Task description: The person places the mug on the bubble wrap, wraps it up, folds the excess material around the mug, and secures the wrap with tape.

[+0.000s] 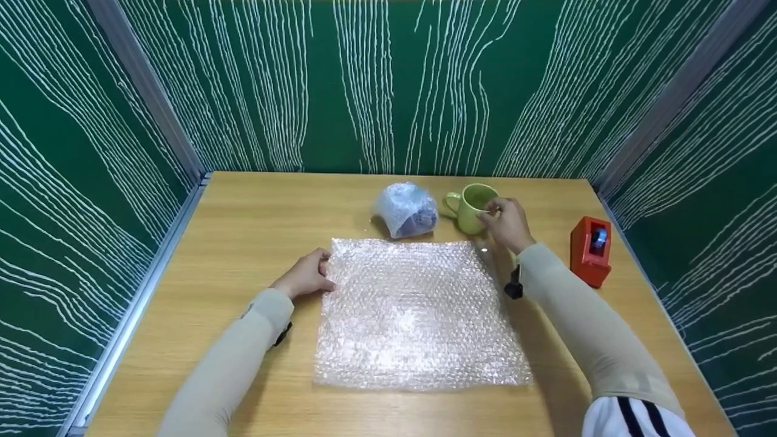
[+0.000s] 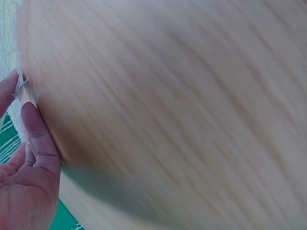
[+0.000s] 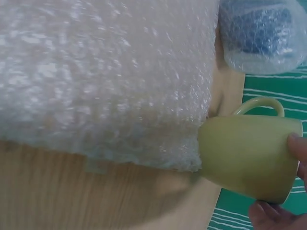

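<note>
The right hand is gripping the breakable mug by its rim while the left hand is pinching the flimsy bubble wrap by its edge.

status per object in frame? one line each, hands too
green mug: upright on the table, unwrapped, gripped at the rim.
bubble wrap sheet: spread flat, nothing on it.
wrapped bundle: already enclosed in bubble wrap, beside the mug.
red tape dispenser: standing at the right edge, untouched.
right hand: fingers grip the mug's rim.
left hand: pinches the sheet's left edge.
</note>
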Demonstrator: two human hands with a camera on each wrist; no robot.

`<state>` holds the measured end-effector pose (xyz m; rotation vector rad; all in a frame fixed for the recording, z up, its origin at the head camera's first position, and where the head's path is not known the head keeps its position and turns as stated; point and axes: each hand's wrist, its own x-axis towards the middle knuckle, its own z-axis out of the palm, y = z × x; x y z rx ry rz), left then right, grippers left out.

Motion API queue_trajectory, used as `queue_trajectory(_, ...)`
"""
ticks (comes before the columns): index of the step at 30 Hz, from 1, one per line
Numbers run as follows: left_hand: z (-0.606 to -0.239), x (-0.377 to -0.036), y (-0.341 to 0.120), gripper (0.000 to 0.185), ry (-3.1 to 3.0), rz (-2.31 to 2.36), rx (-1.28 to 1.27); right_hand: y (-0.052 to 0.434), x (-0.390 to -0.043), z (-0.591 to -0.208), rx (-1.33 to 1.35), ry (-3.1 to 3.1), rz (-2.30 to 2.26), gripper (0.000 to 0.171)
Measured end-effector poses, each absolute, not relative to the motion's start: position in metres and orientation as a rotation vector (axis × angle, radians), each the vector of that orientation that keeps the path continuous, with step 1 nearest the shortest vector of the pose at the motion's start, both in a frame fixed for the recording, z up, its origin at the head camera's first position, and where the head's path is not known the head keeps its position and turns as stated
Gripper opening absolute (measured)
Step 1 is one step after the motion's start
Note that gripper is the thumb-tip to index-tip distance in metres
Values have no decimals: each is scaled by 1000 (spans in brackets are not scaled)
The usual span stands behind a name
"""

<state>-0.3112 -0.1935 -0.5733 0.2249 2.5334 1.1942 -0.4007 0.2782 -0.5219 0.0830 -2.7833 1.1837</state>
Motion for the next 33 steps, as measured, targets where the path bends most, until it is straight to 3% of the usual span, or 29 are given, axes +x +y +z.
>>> queue_trajectory(5, -573, -311, -193, 78, 2554, 1192, 227, 281, -397, -523, 99, -2735, 1229, 31)
queue_trajectory(13, -574, -311, -193, 76, 2563, 1191, 222, 282, -411, -523, -44, -2743, 1434, 94)
queue_trajectory(18, -571, -309, -191, 76, 2556, 1194, 220, 282, -419, -529, -126, -2783, 1495, 115)
queue_trajectory(27, -570, -306, -189, 74, 2538, 1237, 231, 281, -423, -543, -210, -2687, 1673, 110)
queue_trajectory(33, -571, -310, -193, 76, 2518, 1216, 208, 275, -421, -539, -92, -2657, 1567, 103)
